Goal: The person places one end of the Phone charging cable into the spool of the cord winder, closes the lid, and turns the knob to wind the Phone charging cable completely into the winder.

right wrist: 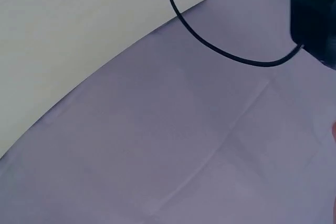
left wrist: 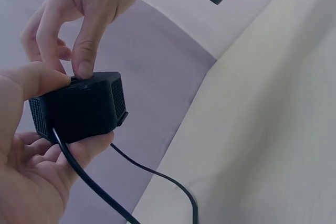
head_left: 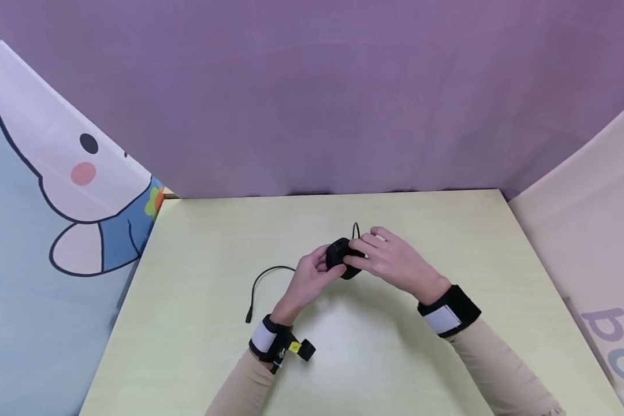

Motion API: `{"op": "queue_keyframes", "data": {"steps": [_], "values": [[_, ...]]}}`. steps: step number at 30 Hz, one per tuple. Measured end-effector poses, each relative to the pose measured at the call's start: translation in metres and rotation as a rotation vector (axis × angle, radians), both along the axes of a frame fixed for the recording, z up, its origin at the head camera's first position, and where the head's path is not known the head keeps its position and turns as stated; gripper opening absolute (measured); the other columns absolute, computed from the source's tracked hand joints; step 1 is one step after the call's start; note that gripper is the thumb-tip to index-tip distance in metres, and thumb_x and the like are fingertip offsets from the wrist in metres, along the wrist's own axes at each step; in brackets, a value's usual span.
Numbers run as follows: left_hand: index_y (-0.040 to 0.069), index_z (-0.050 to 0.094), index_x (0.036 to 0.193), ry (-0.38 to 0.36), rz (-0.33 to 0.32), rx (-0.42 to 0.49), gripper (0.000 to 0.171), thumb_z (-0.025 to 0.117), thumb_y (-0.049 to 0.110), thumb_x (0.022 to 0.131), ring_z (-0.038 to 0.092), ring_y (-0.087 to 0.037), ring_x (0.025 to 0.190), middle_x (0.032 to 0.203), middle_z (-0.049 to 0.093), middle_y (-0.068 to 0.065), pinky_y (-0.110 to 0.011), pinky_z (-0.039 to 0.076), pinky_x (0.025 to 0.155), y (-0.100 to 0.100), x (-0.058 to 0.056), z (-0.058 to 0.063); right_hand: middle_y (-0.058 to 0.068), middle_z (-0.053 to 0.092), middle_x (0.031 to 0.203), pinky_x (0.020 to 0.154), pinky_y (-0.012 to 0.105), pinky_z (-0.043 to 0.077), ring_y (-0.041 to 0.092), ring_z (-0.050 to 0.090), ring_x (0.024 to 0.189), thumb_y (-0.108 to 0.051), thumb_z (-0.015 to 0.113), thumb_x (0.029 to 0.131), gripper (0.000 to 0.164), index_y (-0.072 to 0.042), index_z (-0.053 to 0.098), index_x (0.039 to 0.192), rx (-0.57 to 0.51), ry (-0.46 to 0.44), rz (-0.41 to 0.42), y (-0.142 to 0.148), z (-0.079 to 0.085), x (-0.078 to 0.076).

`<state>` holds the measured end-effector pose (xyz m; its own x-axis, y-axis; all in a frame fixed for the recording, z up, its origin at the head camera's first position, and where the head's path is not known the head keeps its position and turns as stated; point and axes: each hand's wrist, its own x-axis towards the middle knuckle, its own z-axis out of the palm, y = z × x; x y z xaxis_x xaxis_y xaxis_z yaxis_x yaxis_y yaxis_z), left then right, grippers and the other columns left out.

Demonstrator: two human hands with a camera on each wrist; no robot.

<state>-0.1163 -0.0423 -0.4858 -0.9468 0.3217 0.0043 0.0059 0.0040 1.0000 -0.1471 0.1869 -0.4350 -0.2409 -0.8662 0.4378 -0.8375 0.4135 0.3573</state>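
A small black boxy device (head_left: 337, 251) with mesh-patterned sides is held up above the table between both hands. My left hand (head_left: 308, 278) grips it, thumb at the upper edge and fingers underneath, as the left wrist view shows. From the other side my right hand (head_left: 397, 263) has its thumb and index finger on the device's top face, beside a small slot-like detail. A thin black cable (left wrist: 93, 184) comes out of the device. Its plug (head_left: 248, 315) lies on the table left of my left hand. In the right wrist view, only part of the device (right wrist: 315, 17) shows.
The pale table (head_left: 197, 242) meets a purple cloth (head_left: 312, 104) at its far edge. A cartoon-printed sheet (head_left: 57, 144) hangs at left and a pale printed sheet (head_left: 577, 231) at right. Both wrists wear black straps; a small camera (head_left: 305, 349) juts from the left one.
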Motion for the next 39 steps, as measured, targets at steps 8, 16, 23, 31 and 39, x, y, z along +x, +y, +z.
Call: {"op": "queue_keyframes", "data": {"steps": [8, 16, 23, 31, 39], "values": [[-0.004, 0.056, 0.142, 0.021, -0.05, -0.041, 0.05, 0.07, 0.009, 0.096, 0.074, -0.027, 0.106, 0.124, 0.071, -0.022, -0.027, 0.058, 0.087, -0.004, -0.002, 0.0, 0.002, 0.061, 0.099, 0.087, 0.034, 0.052, 0.019, 0.058, 0.091, 0.002, 0.073, 0.085, 0.035, -0.019, 0.075, 0.113, -0.015, 0.016, 0.044, 0.004, -0.003, -0.003], [-0.003, 0.057, 0.141, 0.035, -0.05, -0.039, 0.049, 0.071, 0.009, 0.095, 0.074, -0.029, 0.107, 0.124, 0.071, -0.023, -0.027, 0.059, 0.087, -0.002, -0.002, 0.0, 0.001, 0.062, 0.094, 0.083, 0.034, 0.051, 0.019, 0.058, 0.09, 0.002, 0.069, 0.087, 0.033, -0.021, 0.072, 0.11, -0.063, 0.045, 0.021, 0.004, -0.006, -0.003], [-0.001, 0.056, 0.142, 0.007, -0.03, -0.018, 0.05, 0.071, 0.011, 0.096, 0.073, -0.03, 0.109, 0.126, 0.071, -0.022, -0.026, 0.058, 0.087, -0.002, 0.001, 0.001, 0.001, 0.063, 0.088, 0.079, 0.037, 0.053, 0.02, 0.059, 0.081, -0.028, 0.06, 0.101, 0.015, -0.019, 0.072, 0.102, -0.219, 0.049, -0.025, -0.001, -0.02, -0.001], [-0.001, 0.056, 0.143, 0.011, -0.01, 0.018, 0.05, 0.07, 0.009, 0.097, 0.073, -0.032, 0.11, 0.126, 0.07, -0.023, -0.028, 0.059, 0.087, -0.001, 0.001, 0.0, 0.0, 0.061, 0.08, 0.075, 0.04, 0.051, 0.021, 0.058, 0.075, -0.038, 0.056, 0.105, 0.034, -0.015, 0.079, 0.097, -0.402, 0.044, -0.111, -0.011, -0.033, 0.006], [-0.001, 0.056, 0.143, 0.004, 0.012, 0.027, 0.049, 0.069, 0.009, 0.097, 0.073, -0.031, 0.11, 0.126, 0.07, -0.023, -0.029, 0.059, 0.088, 0.0, 0.001, -0.001, 0.003, 0.059, 0.077, 0.071, 0.04, 0.046, 0.023, 0.055, 0.07, -0.032, 0.063, 0.104, 0.03, -0.009, 0.079, 0.094, -0.539, 0.063, -0.195, -0.023, -0.046, 0.015]]}}
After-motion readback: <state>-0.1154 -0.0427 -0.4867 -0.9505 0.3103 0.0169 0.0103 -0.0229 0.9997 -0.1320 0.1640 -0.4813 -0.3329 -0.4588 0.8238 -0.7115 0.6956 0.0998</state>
